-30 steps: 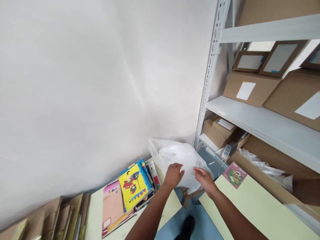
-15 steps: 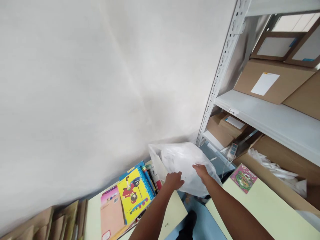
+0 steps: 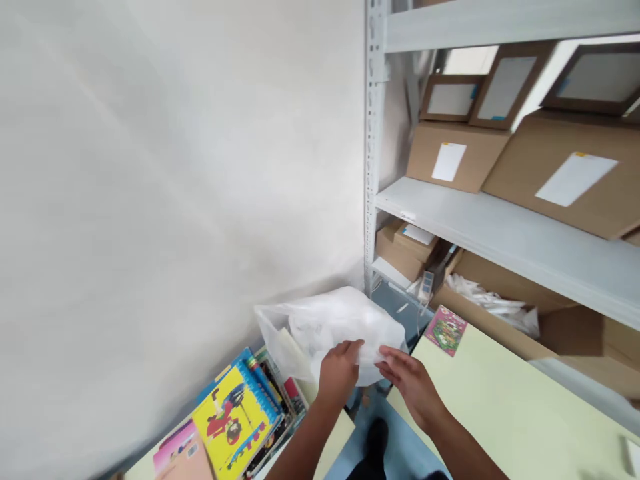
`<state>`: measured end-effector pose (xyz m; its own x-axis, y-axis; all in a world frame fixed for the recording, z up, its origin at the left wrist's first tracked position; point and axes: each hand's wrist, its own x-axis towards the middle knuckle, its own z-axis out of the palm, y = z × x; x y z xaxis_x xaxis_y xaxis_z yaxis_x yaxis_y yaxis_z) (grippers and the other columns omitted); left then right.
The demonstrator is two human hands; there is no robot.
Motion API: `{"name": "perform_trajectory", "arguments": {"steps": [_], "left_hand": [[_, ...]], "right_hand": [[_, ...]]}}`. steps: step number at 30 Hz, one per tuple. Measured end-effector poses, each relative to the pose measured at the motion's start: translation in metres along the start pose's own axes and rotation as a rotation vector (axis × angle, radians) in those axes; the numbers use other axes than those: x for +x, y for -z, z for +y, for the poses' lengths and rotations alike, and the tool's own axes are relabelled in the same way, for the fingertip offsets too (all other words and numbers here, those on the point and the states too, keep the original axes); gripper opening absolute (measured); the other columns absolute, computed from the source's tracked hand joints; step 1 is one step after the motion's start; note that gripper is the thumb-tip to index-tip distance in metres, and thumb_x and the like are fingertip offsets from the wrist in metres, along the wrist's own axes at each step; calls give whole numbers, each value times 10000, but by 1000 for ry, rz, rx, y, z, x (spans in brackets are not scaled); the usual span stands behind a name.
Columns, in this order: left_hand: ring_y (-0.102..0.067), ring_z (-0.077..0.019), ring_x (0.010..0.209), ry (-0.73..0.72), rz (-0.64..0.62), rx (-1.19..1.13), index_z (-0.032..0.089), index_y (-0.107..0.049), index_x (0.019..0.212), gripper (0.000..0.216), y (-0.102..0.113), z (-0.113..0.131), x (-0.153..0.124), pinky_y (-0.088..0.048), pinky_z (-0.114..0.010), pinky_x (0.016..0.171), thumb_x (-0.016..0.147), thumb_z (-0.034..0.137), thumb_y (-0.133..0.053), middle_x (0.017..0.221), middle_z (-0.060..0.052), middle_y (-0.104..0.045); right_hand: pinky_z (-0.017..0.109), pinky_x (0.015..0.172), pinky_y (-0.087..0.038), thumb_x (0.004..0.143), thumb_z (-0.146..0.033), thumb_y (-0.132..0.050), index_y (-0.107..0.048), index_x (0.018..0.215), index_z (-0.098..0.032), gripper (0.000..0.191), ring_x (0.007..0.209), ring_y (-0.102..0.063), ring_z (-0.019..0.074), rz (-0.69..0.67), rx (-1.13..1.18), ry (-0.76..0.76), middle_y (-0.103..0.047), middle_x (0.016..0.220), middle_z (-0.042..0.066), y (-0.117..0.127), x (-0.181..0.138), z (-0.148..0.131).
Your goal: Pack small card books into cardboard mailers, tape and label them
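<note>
A translucent white plastic bag (image 3: 320, 327) lies bunched at the corner between the two table surfaces, against the wall. My left hand (image 3: 340, 373) is at its near side, fingers curled on the thin film. Just across a small gap, my right hand (image 3: 407, 383) has its fingertips drawn together on the film at the bag's near right part. White contents show dimly through the plastic; their kind is unclear. Left of the bag sits a stack of books, topped by a yellow picture book (image 3: 233, 423) and a pinkish booklet (image 3: 185, 453).
A grey metal shelf (image 3: 435, 207) with cardboard boxes (image 3: 455, 157) rises at the right. An open carton (image 3: 565, 333) holds white items below it. A purple-green card (image 3: 446, 330) lies on the pale table (image 3: 500, 393). Blue floor and a dark shoe (image 3: 377, 433) show between the tables.
The view has swung right, showing more shelf. My hands have come closer together, and the right one has moved from the bag's top to its near edge beside the left.
</note>
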<state>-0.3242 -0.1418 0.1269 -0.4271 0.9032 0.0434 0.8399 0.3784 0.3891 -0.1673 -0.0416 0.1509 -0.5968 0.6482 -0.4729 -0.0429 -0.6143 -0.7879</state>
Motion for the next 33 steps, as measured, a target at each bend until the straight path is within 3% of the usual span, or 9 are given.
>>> {"name": "perform_trajectory", "arguments": {"steps": [5, 10, 14, 17, 20, 23, 26, 30, 33], "left_hand": [[-634, -212, 934, -417, 202, -134, 249, -667, 1220, 420, -28, 86, -35, -533, -340, 832, 866, 97, -501, 1043, -71, -689], [-628, -215, 941, -691, -17, -197, 274, -686, 1189, 359, -109, 179, -45, -522, -352, 851, 927, 117, -497, 1009, -64, -699], [-605, -232, 1056, -853, -220, -132, 258, -702, 1155, 306, -185, 225, -36, -494, -388, 971, 918, 139, -549, 1077, -72, -694], [-571, -250, 1168, -913, -399, -22, 234, -727, 1098, 293, -229, 235, -30, -445, -437, 1067, 907, 116, -539, 1182, -96, -675], [-513, -273, 1285, -920, -517, 53, 233, -707, 1173, 344, -250, 231, -29, -402, -477, 1119, 902, 115, -529, 1347, -109, -615], [-417, -292, 1403, -917, -563, 73, 255, -627, 1320, 415, -252, 227, -33, -314, -520, 1188, 916, 200, -551, 1484, -103, -524], [-378, -312, 1445, -906, -599, 87, 261, -589, 1374, 468, -247, 226, -36, -273, -539, 1210, 910, 324, -600, 1542, -105, -472], [-400, -303, 1441, -897, -625, 127, 299, -596, 1370, 460, -240, 225, -37, -264, -542, 1211, 915, 361, -611, 1568, -70, -457], [-400, -288, 1445, -870, -606, 160, 296, -633, 1318, 382, -237, 219, -36, -246, -536, 1220, 940, 318, -579, 1544, -54, -493]], "right_hand": [[434, 1026, -538, 705, -576, -812, -808, 982, -182, 481, 1043, -709, 297, 317, -131, 145, -782, 1078, 104, 101, -75, -12], [419, 994, -563, 618, -610, -826, -801, 945, -170, 548, 1019, -716, 305, 720, -32, 134, -786, 1054, 97, 212, -135, 18], [399, 883, -600, 547, -566, -848, -753, 957, -157, 587, 904, -748, 279, 898, 235, 71, -782, 1001, 103, 274, -157, 71], [364, 663, -587, 586, -488, -797, -704, 1034, -144, 573, 678, -733, 245, 897, 185, -122, -762, 800, 82, 306, -164, 109], [359, 588, -543, 707, -425, -670, -704, 1048, -154, 436, 530, -667, 221, 785, -144, -224, -703, 637, 39, 326, -170, 123], [372, 812, -565, 835, -342, -537, -734, 1071, -213, 334, 812, -729, 248, 679, -587, 37, -764, 891, 86, 337, -169, 111], [386, 1089, -447, 862, -208, -488, -690, 1256, -211, 443, 1272, -588, 277, 585, -973, 208, -655, 1350, 130, 348, -159, 91], [492, 1198, -278, 844, -138, -537, -546, 1452, -217, 614, 1516, -286, 328, 485, -1326, 55, -373, 1623, 118, 366, -145, 96], [518, 1191, -262, 851, -172, -575, -488, 1499, -231, 656, 1540, -219, 344, 420, -1402, -1, -270, 1658, 114, 373, -146, 121]]}}
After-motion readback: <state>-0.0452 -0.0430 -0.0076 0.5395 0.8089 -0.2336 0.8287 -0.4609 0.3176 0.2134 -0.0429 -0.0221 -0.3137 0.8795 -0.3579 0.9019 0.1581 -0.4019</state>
